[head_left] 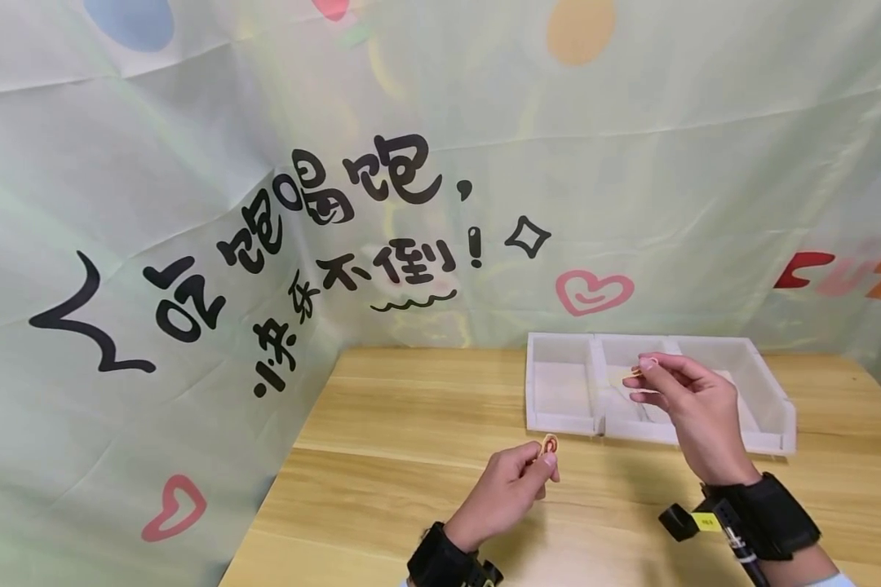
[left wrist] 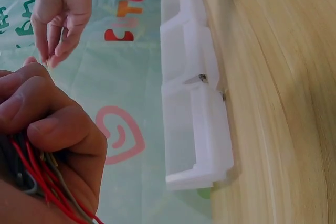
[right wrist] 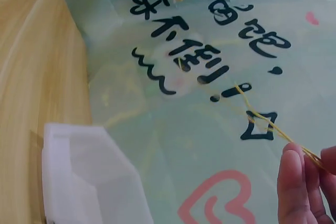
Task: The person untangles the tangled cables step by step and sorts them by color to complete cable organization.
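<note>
My left hand (head_left: 505,493), low over the table, grips a small bundle of thin coloured rubber bands (head_left: 550,445). A looped end pokes out past thumb and forefinger. In the left wrist view, red bands (left wrist: 39,174) and grey and dark ones lie in the curled palm. Higher and to the right, my right hand (head_left: 705,416) pinches a thin yellow rubber band (right wrist: 273,125) between thumb and fingertips; its strands trail off the fingers in the right wrist view. In the head view that hand overlaps the white divided box (head_left: 561,424).
The box has three compartments side by side and stands at the back right of the wooden table (head_left: 382,432). A pale printed cloth (head_left: 440,81) hangs behind the table and along its left side. Each wrist wears a black strap (head_left: 767,518).
</note>
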Demonstrator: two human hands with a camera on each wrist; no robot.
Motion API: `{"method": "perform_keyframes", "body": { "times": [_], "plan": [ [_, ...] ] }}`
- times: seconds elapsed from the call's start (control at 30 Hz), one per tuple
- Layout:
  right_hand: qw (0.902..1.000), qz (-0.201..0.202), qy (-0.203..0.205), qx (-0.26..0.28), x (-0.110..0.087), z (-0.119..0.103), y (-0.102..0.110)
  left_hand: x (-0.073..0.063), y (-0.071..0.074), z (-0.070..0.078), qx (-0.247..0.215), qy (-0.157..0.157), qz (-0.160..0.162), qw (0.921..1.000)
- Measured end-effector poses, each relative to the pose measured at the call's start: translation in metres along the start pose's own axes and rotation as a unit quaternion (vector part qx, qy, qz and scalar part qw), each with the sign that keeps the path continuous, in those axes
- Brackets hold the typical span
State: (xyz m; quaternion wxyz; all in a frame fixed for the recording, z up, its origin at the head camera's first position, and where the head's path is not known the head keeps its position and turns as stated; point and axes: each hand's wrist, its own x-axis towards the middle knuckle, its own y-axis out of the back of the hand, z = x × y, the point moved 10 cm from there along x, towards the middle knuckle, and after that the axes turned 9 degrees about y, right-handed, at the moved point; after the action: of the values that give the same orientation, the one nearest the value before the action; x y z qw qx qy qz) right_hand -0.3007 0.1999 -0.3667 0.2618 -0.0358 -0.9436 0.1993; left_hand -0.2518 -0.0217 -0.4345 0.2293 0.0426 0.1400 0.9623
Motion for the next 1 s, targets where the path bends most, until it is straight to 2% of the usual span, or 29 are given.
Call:
{"method": "perform_keyframes", "body": {
  "times": [0.2, 0.33, 0.6, 0.67, 0.7, 0.8, 0.83, 0.87, 0.93, 1.0],
  "plan": [
    [0.9990, 0.024, -0.003, -0.038, 0.006, 0.013, 0.009, 0.000, 0.001, 0.000, -0.005, -0.004, 0.001, 1.0000],
    [0.9956, 0.048, -0.025, -0.076, 0.007, 0.028, 0.016, 0.000, 0.002, -0.001, -0.006, -0.005, 0.003, 1.0000],
    [0.9863, 0.094, -0.068, -0.117, 0.010, 0.057, 0.024, -0.001, 0.001, -0.002, -0.012, -0.007, -0.002, 0.9999],
    [0.9782, 0.069, -0.084, -0.177, 0.010, 0.064, 0.021, -0.001, 0.001, -0.002, -0.013, -0.006, -0.001, 0.9999],
    [0.9707, 0.045, -0.095, -0.216, 0.010, 0.068, 0.019, -0.001, 0.002, -0.002, -0.013, -0.005, 0.000, 0.9999],
    [0.9359, -0.053, -0.117, -0.328, 0.008, 0.080, 0.007, -0.001, 0.003, -0.003, -0.015, -0.001, 0.002, 0.9999],
    [0.9242, -0.081, -0.118, -0.354, 0.006, 0.083, 0.003, -0.001, 0.004, -0.004, -0.016, 0.000, 0.003, 0.9999],
    [0.9173, -0.100, -0.119, -0.367, 0.005, 0.085, 0.001, -0.001, 0.005, -0.004, -0.016, 0.001, 0.003, 0.9999],
    [0.9119, -0.118, -0.115, -0.376, 0.004, 0.087, -0.003, -0.001, 0.006, -0.004, -0.018, 0.003, 0.005, 0.9998],
    [0.9135, -0.121, -0.106, -0.374, 0.004, 0.086, -0.006, -0.001, 0.008, -0.004, -0.019, 0.003, 0.007, 0.9998]
  ]
}}
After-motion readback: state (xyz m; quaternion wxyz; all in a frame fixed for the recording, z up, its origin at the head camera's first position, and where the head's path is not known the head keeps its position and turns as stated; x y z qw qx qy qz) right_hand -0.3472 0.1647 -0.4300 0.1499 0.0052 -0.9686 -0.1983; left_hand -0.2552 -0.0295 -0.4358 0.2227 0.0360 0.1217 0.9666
